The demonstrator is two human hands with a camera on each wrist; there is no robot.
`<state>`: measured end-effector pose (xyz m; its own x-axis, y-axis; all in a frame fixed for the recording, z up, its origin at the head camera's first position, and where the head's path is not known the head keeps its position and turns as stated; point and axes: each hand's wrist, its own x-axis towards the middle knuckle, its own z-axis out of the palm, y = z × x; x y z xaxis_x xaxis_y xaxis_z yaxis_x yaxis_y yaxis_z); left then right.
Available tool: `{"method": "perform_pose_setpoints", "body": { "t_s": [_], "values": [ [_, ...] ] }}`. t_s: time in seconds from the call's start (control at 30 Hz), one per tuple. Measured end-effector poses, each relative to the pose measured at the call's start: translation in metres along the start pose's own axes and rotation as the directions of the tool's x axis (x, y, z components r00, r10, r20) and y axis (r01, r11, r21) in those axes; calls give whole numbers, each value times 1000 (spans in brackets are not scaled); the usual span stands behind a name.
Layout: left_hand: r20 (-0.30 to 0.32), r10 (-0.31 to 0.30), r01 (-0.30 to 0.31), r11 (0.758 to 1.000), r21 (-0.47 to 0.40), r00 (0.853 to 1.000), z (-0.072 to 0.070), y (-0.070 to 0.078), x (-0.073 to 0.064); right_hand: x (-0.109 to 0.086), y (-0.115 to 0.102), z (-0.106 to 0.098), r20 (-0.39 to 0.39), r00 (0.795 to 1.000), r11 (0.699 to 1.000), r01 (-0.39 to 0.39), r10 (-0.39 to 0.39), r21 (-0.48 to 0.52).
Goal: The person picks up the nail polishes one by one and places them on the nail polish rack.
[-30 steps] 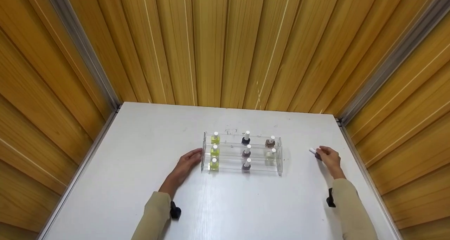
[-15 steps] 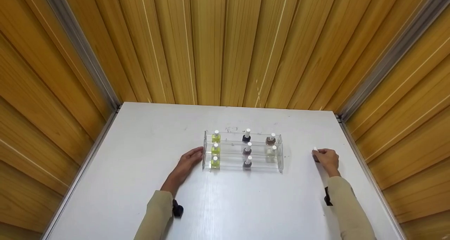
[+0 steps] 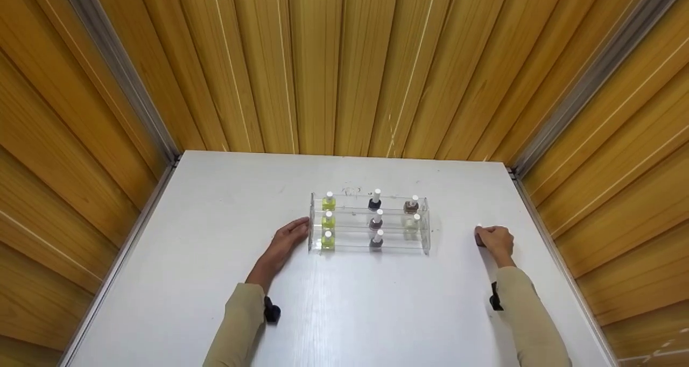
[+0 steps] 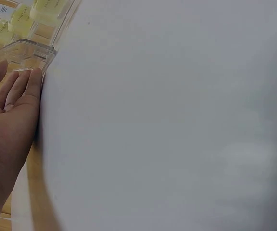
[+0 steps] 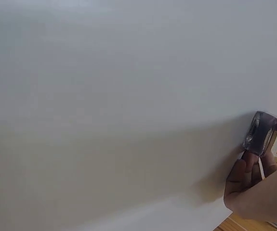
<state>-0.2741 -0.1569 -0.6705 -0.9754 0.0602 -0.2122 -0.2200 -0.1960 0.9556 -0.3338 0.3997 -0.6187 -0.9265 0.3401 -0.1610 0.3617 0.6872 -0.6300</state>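
A clear tiered rack (image 3: pixel 398 247) holds several nail polish bottles with white caps: a column of yellow ones (image 3: pixel 328 221), dark and mauve ones (image 3: pixel 375 223) in the middle, a brown one (image 3: pixel 411 207) and a pale one (image 3: pixel 412 223) at the right. My left hand (image 3: pixel 284 244) lies at the rack's left end, fingers mostly extended, fingertips at its side panel (image 4: pixel 37 50). Right of the rack, my right hand (image 3: pixel 497 242) pinches a dark purplish nail polish bottle (image 5: pixel 261 132) between thumb and fingers. Its white cap (image 3: pixel 479 226) is mostly hidden by the hand.
Everything stands on a white table (image 3: pixel 377 313). Wood-look panels (image 3: pixel 317 71) rise behind it and at both sides, with grey metal posts (image 3: pixel 134 82) in the corners. The rack's lower right shelf bears no bottle.
My right hand has turned the bottle from lying tilted, cap to the left, to nearly upright. The left hand keeps its place by the rack. The head view has shifted slightly.
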Motion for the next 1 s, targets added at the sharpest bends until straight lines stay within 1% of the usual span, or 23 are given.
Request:
{"method": "perform_pose_setpoints", "body": {
  "t_s": [0.2, 0.37, 0.5, 0.57, 0.67, 0.73, 0.9, 1.0],
  "values": [
    [7, 4, -4, 1000, 6, 1000, 0, 0, 1, -7, -1, -4, 21, 999, 995, -42, 41, 89],
    [7, 7, -8, 1000, 29, 1000, 0, 1, 0, -10, 1, -9, 61, 996, 976, -70, 58, 205],
    [5, 2, -2, 1000, 11, 1000, 1, 1, -1, -15, 5, -13, 115, 991, 946, -105, 73, 306],
    [5, 1, -1, 1000, -2, 1000, 0, 2, -2, -15, 5, -14, 144, 986, 920, -129, 81, 370],
    [11, 7, -7, 1000, 7, 1000, 0, 2, -2, -16, 6, -13, 165, 982, 888, -152, 87, 434],
    [8, 1, -1, 1000, -19, 1000, -1, 1, -1, -17, 6, -12, 175, 981, 870, -155, 81, 468],
    [3, -10, 10, 997, -71, 1000, -1, 0, 0, -18, 5, -9, 172, 983, 846, -140, 59, 514],
    [2, -10, 10, 998, -65, 1000, 0, 1, 0, -18, 3, -9, 171, 985, 838, -126, 40, 531]
  ]
}}
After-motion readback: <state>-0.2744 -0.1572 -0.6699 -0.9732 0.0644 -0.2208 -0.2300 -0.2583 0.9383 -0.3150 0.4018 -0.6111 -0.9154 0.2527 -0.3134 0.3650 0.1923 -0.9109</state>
